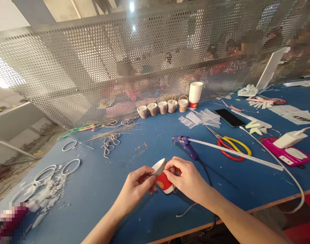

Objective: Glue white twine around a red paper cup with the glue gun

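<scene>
A red and white paper cup (164,183) is tilted above the blue table, its mouth facing up and to the left. My left hand (140,183) grips it from the left, thumb on the outer wall. Grey-brown cord (159,171) runs round the cup just below the rim. At the rim's right side, the thumb and fingers of my right hand (183,172) pinch the cord against the cup. A loose cord end (186,210) trails onto the table below. Behind my right hand lies a blue glue gun (186,146) with a long white glue stick (236,154).
Several small cord-wrapped baskets (162,107) stand by the perforated metal screen (94,67), beside stacked cups (195,93). Pliers (233,148), a phone (229,117) and a magenta power strip (288,152) lie to the right. Cord bundles (111,142), white rings (70,166) and scraps lie left.
</scene>
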Available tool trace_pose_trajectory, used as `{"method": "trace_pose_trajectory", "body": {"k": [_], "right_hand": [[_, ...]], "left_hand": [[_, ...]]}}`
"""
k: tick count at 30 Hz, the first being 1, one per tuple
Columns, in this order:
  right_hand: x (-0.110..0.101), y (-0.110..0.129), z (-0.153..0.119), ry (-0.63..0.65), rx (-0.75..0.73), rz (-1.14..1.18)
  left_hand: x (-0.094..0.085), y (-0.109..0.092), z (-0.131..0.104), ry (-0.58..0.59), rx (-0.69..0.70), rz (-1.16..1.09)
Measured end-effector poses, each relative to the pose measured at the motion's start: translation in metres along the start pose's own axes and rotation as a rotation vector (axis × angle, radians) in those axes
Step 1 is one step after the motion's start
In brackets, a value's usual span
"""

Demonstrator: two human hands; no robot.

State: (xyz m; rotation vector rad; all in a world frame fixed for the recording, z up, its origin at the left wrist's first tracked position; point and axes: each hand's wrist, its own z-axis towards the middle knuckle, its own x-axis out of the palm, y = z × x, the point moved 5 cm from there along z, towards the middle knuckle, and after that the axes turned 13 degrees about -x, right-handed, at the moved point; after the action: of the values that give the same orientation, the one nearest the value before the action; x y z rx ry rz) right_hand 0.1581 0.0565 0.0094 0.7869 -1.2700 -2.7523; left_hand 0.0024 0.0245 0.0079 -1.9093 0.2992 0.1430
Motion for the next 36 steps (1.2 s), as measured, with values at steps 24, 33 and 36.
{"method": "trace_pose_trajectory", "body": {"k": [24, 33, 36], "right_hand": [[0.000, 0.007, -0.001, 0.037, -0.080, 0.044], [-0.020, 0.033, -0.028, 0.157, -0.448, -0.294], [-0.052, 0.013, -0.036, 0.097, -0.345, -0.333]], "left_hand": [[-0.005, -0.001, 0.002, -0.254, 0.227, 0.279], [-0.016, 0.002, 0.005, -0.326, 0.275, 0.230], [-0.018, 0.003, 0.006, -0.333, 0.265, 0.194]]}}
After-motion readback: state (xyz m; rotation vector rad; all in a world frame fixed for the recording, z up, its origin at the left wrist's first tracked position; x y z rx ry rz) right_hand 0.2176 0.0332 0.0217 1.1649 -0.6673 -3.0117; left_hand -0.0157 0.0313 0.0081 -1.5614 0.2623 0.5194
